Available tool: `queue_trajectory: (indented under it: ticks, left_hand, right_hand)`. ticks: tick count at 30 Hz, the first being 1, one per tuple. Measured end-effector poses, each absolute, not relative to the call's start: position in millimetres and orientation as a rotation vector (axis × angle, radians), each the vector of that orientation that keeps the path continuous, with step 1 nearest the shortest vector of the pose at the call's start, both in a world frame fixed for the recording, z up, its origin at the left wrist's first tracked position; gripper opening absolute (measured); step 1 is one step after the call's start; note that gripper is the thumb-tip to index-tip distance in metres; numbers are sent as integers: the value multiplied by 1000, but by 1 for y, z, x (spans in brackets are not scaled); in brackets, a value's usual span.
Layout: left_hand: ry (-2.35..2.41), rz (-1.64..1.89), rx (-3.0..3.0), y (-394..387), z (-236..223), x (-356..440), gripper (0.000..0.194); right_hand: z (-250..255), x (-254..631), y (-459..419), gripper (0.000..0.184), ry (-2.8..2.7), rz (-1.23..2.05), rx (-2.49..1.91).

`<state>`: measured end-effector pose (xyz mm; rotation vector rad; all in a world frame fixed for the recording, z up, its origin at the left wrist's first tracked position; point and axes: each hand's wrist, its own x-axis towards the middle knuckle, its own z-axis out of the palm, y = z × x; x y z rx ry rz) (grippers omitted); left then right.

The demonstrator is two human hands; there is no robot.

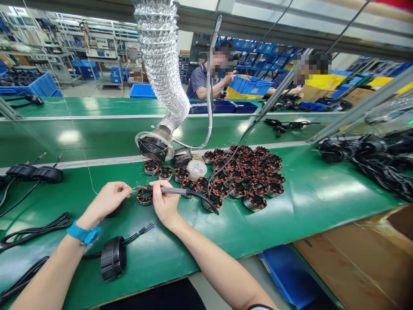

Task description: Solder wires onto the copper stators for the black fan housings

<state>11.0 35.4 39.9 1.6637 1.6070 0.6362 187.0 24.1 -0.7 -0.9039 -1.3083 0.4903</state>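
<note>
My right hand is shut on a soldering iron with a grey handle and a dark cord, its tip pointing left at a copper-wound motor stator. My left hand is just left of that stator, with its fingertips pinched on a thin wire. A blue wristband circles my left wrist. Several similar stators stand in a dense group to the right, and a small plastic tub sits behind my hands.
A green workbench holds black cable coils at right and a black ring-shaped part with cable near my left forearm. A foil fume duct hangs above the stators. Two co-workers sit at a farther bench.
</note>
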Motion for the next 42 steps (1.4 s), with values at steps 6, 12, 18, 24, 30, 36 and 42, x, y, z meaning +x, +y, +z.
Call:
queue_trajectory:
  ticks: [6, 12, 18, 24, 30, 36, 42]
  left_hand:
    - [1595, 632, 1659, 35, 41, 11, 31]
    - [1545, 674, 1660, 33, 43, 14, 33]
    - [1502, 690, 1678, 32, 41, 13, 39]
    - [1433, 550, 1780, 31, 47, 8, 44]
    - [1505, 475, 1808, 29, 55, 10, 46]
    - [1481, 483, 1756, 29, 53, 10, 45]
    - [1453, 610, 1690, 31, 47, 12, 43]
  right_hand:
    - [-4, 185, 25, 23, -1354, 608, -903]
    - [-10, 183, 34, 33, -1670, 542, -778]
    - [-16, 175, 40, 50, -1740, 583, -685]
    - [-16, 174, 39, 42, -1751, 534, -674]
    - [-14, 177, 34, 45, -1732, 526, -717]
    - [-14, 176, 29, 42, -1745, 508, -754]
    - [-17, 177, 28, 39, -1835, 452, -730]
